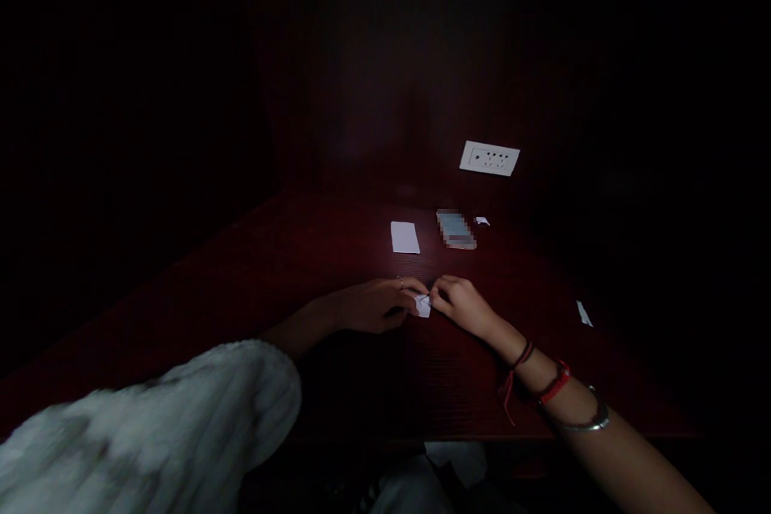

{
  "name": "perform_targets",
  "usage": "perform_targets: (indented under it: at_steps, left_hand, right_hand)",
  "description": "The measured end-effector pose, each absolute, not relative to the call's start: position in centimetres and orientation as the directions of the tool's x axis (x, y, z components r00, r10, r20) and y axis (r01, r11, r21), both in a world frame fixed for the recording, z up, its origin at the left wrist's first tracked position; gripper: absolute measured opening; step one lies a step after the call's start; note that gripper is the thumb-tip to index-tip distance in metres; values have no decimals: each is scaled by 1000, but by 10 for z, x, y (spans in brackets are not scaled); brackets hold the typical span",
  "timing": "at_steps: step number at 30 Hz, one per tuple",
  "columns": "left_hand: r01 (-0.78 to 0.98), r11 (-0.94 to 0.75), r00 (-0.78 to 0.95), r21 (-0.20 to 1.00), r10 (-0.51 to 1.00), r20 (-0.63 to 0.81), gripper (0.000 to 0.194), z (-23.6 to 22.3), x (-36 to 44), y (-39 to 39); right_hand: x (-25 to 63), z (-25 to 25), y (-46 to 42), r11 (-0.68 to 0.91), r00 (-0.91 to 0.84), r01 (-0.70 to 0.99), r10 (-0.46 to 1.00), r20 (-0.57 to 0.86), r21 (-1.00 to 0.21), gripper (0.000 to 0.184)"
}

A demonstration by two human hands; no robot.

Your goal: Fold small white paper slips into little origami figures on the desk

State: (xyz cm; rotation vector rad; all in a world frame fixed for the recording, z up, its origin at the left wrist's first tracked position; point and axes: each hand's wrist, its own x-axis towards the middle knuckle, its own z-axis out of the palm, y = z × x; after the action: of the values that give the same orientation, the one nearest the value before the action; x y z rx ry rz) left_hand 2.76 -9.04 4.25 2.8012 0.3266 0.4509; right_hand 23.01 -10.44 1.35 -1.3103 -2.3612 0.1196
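Observation:
A small folded piece of white paper [423,306] is held between my two hands, low over the dark red table. My left hand [379,303], with a ring on one finger, grips its left side between thumb and fingers. At the paper's upper right edge, the fingers of my right hand [461,303] are pinched together on it. Just beyond my hands lies a flat white sheet of paper [405,238]. The finer folds of the held piece are too small and dim to make out.
On the dark red table [337,257], a phone [456,229] with a blurred screen lies right of the sheet. White paper scraps lie behind it [483,221] and at the right, a narrow strip [584,314]. A white power socket [490,158] is on the back panel.

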Motion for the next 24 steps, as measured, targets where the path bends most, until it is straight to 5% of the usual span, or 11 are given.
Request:
perform_targets:
  at_steps: [16, 24]
  left_hand:
    - [208, -957, 938, 202, 254, 238, 33, 38, 26, -88]
    - [237, -950, 934, 203, 280, 221, 35, 39, 27, -90]
  right_hand:
    - [224, 23, -113, 475, -474, 877, 834, 282, 69, 24]
    - [228, 30, -118, 560, -524, 829, 782, 338, -12, 17]
